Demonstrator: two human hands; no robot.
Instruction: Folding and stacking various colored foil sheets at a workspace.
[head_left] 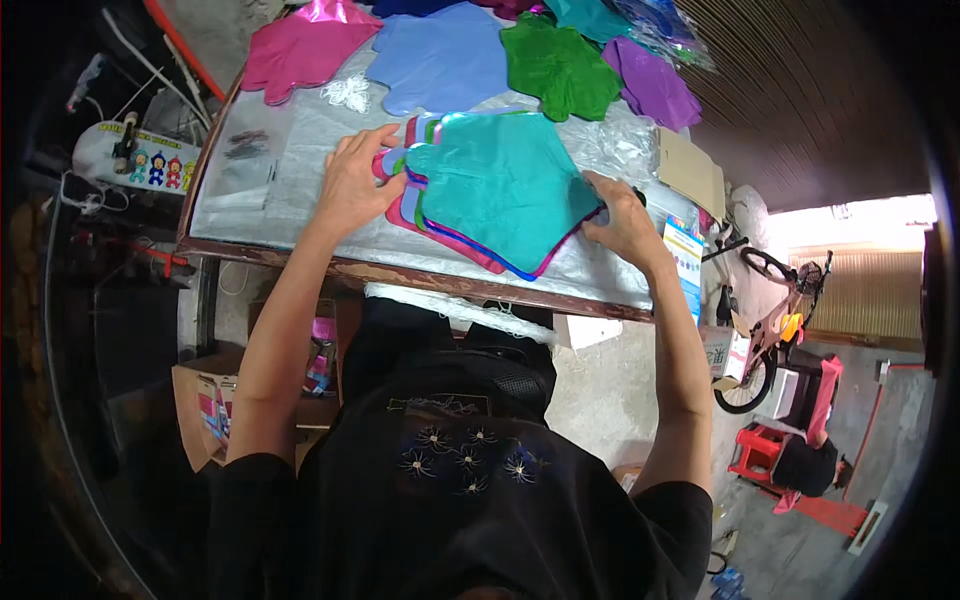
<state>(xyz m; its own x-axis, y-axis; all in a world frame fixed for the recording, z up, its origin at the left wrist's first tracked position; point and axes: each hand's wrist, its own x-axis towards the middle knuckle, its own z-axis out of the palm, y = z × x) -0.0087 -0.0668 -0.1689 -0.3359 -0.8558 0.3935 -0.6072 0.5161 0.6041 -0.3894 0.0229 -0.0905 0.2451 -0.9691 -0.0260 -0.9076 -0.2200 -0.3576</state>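
A stack of flat, star-like foil balloons [500,180] lies on the table, teal on top, with pink, blue, green and purple edges fanned out beneath. At its left side is my left hand [358,180]; thumb and fingers are spread around the staggered points and touch their edges. My right hand [625,220] has the stack's right corner between thumb and fingers. Beyond the stack lie more flat foil balloons: a pink pile [308,50], a light blue pile [440,60], a green pile [560,68] and a purple pile [655,85].
A white string bundle [347,93] lies by the pink pile; more white string [460,312] hangs at the table's front edge. Cardboard [690,170] and a printed sheet [684,262] are at the right. A bicycle [775,320] and a seated person [805,465] are farther right.
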